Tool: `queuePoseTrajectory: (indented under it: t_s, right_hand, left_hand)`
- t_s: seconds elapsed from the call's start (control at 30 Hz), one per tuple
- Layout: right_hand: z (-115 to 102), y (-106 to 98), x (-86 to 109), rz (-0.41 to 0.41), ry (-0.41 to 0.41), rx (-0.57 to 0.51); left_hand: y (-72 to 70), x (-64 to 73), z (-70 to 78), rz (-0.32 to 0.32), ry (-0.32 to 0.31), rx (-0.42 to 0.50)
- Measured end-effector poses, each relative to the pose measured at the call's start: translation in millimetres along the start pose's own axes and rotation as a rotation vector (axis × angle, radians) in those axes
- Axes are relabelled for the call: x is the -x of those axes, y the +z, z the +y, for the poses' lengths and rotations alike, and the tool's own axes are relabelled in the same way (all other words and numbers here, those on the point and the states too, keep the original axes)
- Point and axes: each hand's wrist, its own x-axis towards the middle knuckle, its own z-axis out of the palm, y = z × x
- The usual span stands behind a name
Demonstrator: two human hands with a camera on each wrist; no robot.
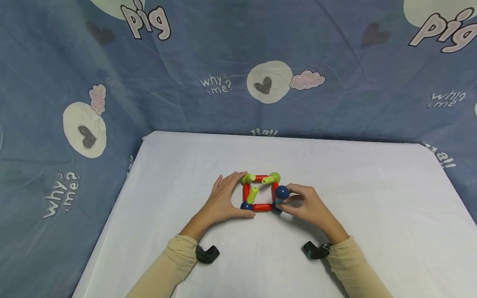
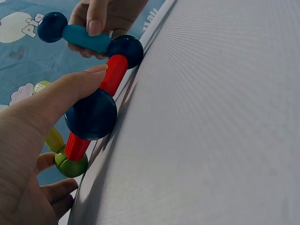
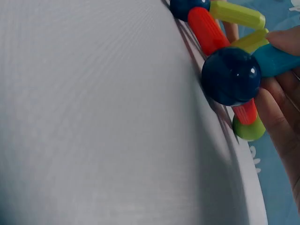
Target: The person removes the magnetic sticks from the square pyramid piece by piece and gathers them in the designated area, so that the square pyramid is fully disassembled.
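A square toy frame of red magnetic rods (image 1: pixel 262 207) lies on the table, with dark blue balls (image 1: pixel 246 206) at its near corners and green balls (image 1: pixel 275 176) at the far ones. Yellow-green rods (image 1: pixel 252 195) rise from three corners. On the near right corner's ball (image 3: pixel 230 76) stands a teal rod (image 2: pixel 85 38), topped by another dark blue ball (image 1: pixel 281 192). My right hand (image 1: pixel 308 203) pinches this teal rod between thumb and fingers. My left hand (image 1: pixel 223 203) grips the frame's left side, thumb at the near blue ball and fingertips by the far green one.
A white cloth covers the table (image 1: pixel 372 186). Behind it and at the left hangs a blue printed cloth (image 1: pixel 223 49). Black wrist cameras (image 1: pixel 208 254) stick out inward from both sleeves, just above the tabletop.
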Motion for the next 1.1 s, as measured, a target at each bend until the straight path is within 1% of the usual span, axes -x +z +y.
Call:
queuePoseTrajectory:
  t_s: [0.23, 0.33, 0.47, 0.57, 0.63, 0.7, 0.73, 0.8, 0.83, 0.9, 0.97, 1.1]
  right_hand:
    - [8.1, -1.2, 5.7, 0.001, 0.009, 0.027]
    - [9.6, -1.8, 7.9, 0.002, 0.023, 0.017]
    - [9.8, -1.8, 7.9, 0.000, 0.010, 0.004]
    - [9.4, -1.3, 7.2, -0.006, -0.002, 0.003]
    - [8.8, -1.0, 6.9, -0.015, 0.002, -0.003]
    - [7.5, -0.9, 6.3, -0.024, 0.007, -0.005]
    - [7.2, -0.7, 6.1, -0.028, 0.010, -0.004]
    - [6.5, -1.0, 5.8, -0.035, 0.015, -0.005]
    - [6.5, -1.1, 5.7, -0.037, 0.016, -0.002]
    - [6.5, -1.6, 5.3, -0.039, 0.014, -0.001]
    - [7.7, -2.0, 5.3, -0.040, 0.000, 0.000]
    - [8.7, -1.9, 5.2, -0.040, -0.040, -0.008]
  left_hand:
    - [1.4, -2.1, 0.7, -0.008, 0.004, -0.009]
    - [1.2, -2.5, 1.8, -0.008, 0.003, -0.001]
    - [1.1, -2.3, 1.5, -0.010, -0.006, 0.009]
    - [-0.4, -1.5, 1.8, -0.003, -0.015, 0.059]
    - [-2.9, -0.7, 4.2, 0.035, -0.014, 0.119]
    - [-7.1, 0.1, 9.2, 0.109, 0.028, 0.187]
    - [-9.6, 0.5, 12.9, 0.149, 0.061, 0.214]
    - [-14.9, 1.4, 23.8, 0.221, 0.154, 0.256]
    - [-17.0, 1.9, 30.5, 0.243, 0.202, 0.262]
    - [-18.9, 2.0, 44.7, 0.264, 0.284, 0.254]
    - [-18.0, 0.6, 58.2, 0.256, 0.348, 0.234]
    - [-12.8, -6.1, 76.6, 0.251, 0.411, 0.150]
